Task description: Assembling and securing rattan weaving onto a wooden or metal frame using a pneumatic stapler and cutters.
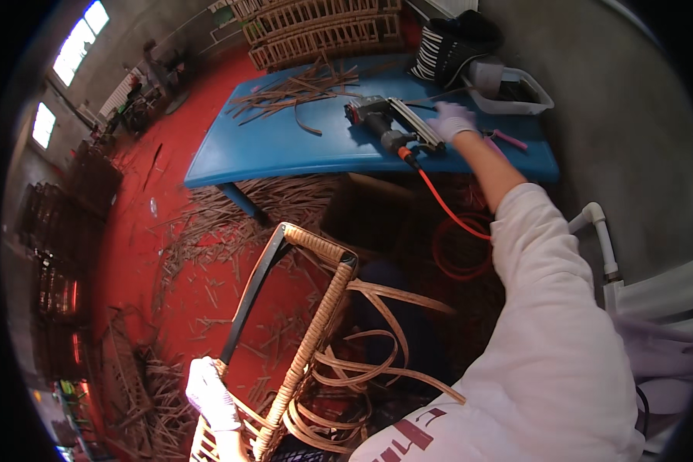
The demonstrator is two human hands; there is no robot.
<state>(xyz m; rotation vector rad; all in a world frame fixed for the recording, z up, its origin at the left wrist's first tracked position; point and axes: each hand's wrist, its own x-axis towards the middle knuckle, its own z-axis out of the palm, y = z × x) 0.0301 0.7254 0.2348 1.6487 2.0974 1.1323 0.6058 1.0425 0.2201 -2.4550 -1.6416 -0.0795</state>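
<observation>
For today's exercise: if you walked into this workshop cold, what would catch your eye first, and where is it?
First, the bright blue table at the top centre, standing on a red floor littered with cane offcuts. On it the gloved right hand reaches to a nail gun with an orange hose trailing off the edge. Lower centre, the gloved left hand grips a half-woven wicker chair frame, loose cane strips curling from it.

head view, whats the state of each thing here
left hand: gloved, gripping the wicker frame
right hand: gloved, reaching to the nail gun on the table
wicker frame: tilted, partly wrapped, loose strips hanging
nail gun: lying on the blue table, orange hose attached
white tray: on the table's far corner
</observation>
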